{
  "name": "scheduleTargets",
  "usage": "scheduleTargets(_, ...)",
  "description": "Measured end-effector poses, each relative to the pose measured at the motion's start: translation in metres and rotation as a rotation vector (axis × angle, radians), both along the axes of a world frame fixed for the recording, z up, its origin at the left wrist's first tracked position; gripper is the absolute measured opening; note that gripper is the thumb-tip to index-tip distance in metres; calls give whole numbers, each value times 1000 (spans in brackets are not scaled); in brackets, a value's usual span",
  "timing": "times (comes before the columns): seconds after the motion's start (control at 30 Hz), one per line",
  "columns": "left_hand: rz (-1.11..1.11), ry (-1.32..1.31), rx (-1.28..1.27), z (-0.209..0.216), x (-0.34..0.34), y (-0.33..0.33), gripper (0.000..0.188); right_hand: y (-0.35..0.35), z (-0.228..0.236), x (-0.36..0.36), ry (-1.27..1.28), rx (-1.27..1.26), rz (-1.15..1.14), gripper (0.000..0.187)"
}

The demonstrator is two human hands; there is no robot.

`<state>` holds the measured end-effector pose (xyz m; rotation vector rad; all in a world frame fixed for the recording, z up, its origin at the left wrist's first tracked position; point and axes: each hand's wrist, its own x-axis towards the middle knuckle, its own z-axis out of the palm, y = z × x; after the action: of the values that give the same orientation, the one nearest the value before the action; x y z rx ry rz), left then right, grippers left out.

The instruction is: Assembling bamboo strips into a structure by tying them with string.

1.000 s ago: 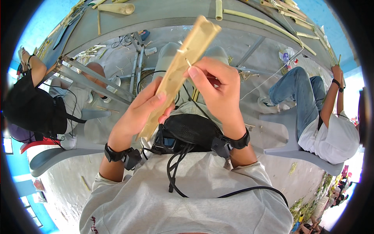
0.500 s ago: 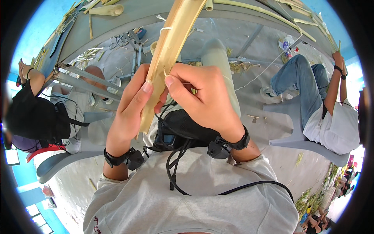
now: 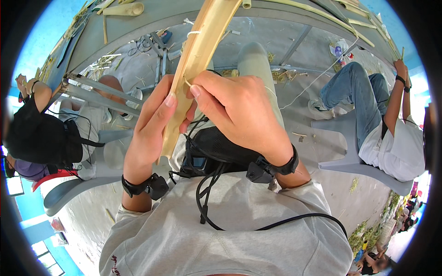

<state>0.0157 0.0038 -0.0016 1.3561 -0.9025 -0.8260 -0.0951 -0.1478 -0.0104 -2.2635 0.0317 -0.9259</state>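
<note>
A long split piece of bamboo [image 3: 205, 46] slants up from my lap past the table's edge, its hollow side facing me. My left hand [image 3: 152, 117] is closed around its lower part, thumb on the near edge and fingertips showing at the other side. White string [image 3: 194, 32] is tied about the bamboo higher up. My right hand [image 3: 246, 112] pinches a thin pale stick [image 3: 187, 83] between thumb and forefinger. The stick's tip meets the bamboo's inner face; whether it goes into a hole cannot be made out.
A grey table [image 3: 152, 23] spans the front, with bamboo pieces [image 3: 124, 9] on it. People sit on grey chairs [image 3: 373, 168] to either side. A black pouch [image 3: 216, 145] with cables lies at my waist. Bamboo scraps [image 3: 287, 75] litter the floor.
My right hand and the thin stick have shifted slightly left along the bamboo. The bamboo has moved a little left and down with my left hand.
</note>
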Motion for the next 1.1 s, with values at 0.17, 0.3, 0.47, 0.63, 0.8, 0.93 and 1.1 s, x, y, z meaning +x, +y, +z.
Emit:
scheduleTargets(0.17,38,68,6,0,1,1,44,5,2,-6,-45,77,35,9)
scheduleTargets(0.3,73,68,11,1,-1,3,45,11,1,-7,-100,223,56,16)
scheduleTargets(0.47,79,14,2,4,-4,2,47,11,-3,2,-161,290,119,17)
scheduleTargets(0.63,69,33,-20,4,-8,2,49,14,-1,1,-252,343,67,17)
scheduleTargets(0.8,57,84,-30,0,-3,2,62,18,-1,-6,-182,476,75,18)
scheduleTargets(0.93,51,89,-54,-2,-2,2,61,12,-3,-7,-185,421,101,18)
scheduleTargets(1.1,63,109,-22,1,-7,1,49,8,-7,-4,-275,320,42,13)
